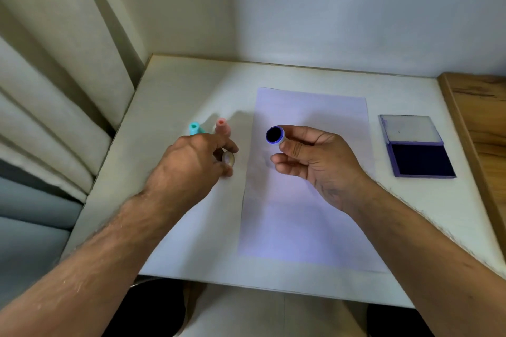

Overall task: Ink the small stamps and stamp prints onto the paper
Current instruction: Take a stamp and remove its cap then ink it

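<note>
A: What is the right hand [315, 161] doing?

B: Its grip holds a small round stamp [275, 135] between the thumb and fingers. The stamp is up in the air over the paper [306, 221]. Its round face is dark with ink and is turned up toward us.

A: And the left hand [189, 161]?

B: It is low on the white surface [169, 107], just left of the paper. Its fingers are closed around a small pale round thing [227, 159]. I cannot tell what it is.

A: Where are the other stamps?

B: A teal stamp [195, 128] and a pink stamp [222, 126] stand up just behind the left hand.

A: And the ink?

B: The ink pad [416, 146] lies open on the right, well apart from the paper.
</note>
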`<state>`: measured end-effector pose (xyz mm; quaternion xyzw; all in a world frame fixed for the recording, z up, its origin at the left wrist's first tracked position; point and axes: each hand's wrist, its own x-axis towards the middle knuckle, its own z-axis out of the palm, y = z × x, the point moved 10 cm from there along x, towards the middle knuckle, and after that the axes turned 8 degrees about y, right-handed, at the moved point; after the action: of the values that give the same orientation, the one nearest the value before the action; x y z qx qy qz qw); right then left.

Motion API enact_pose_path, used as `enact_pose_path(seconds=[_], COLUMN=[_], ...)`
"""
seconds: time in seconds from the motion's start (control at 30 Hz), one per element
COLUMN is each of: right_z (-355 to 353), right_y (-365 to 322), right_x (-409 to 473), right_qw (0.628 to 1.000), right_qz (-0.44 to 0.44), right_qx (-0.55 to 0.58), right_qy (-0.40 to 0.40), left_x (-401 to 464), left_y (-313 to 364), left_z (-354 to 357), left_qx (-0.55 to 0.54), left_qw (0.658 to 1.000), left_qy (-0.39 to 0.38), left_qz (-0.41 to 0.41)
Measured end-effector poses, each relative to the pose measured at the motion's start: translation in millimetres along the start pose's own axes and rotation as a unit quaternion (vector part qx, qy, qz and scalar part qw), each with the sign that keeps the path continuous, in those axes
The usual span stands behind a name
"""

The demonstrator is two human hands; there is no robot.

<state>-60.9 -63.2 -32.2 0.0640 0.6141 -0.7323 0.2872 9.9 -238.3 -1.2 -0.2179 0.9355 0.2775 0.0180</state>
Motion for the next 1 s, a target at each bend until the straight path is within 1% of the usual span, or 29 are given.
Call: enact_pose_path(seconds=[0.1,0.37,0.43,0.5,0.6,0.7,0.83,0.9,0.97,1.0], right_z=[0,1,0,-1,-7,-19,-52,-71,-90,-99], right_y=[-2,-4,-4,-6,-9,-16,-26,-33,-43,-49], right_x=[0,0,-1,-2,-3,-7,-12,-16,-22,-25], right_qw=[1.0,0.999,1.0,1.0,1.0,0.999,0.993,0.99,0.982,0.972], right_qz=[-0.006,-0.019,-0.017,-0.014,-0.018,-0.036,-0.054,-0.064,-0.098,-0.123], right_qx=[-0.01,-0.018,-0.006,0.004,0.012,0.011,0.0,-0.004,-0.05,-0.095], right_qy=[-0.007,-0.023,-0.024,-0.022,-0.008,0.024,0.107,0.129,0.156,0.175], left_x=[1,4,3,1,-2,-1,6,8,11,11], left_y=[1,3,7,14,34,54,77,90,102,107], left_z=[-2,0,-6,-11,-6,4,18,25,34,38], left_qx=[0.026,0.057,0.065,0.047,0.011,0.005,0.001,-0.003,-0.013,-0.016], left_qw=[0.999,0.998,0.998,0.998,0.999,0.998,0.998,0.997,0.997,0.997], left_qy=[0.018,0.004,0.024,0.046,0.044,0.036,0.031,0.024,0.014,0.009], left_qz=[0.005,0.003,0.003,0.002,0.023,0.048,0.063,0.069,0.073,0.073])
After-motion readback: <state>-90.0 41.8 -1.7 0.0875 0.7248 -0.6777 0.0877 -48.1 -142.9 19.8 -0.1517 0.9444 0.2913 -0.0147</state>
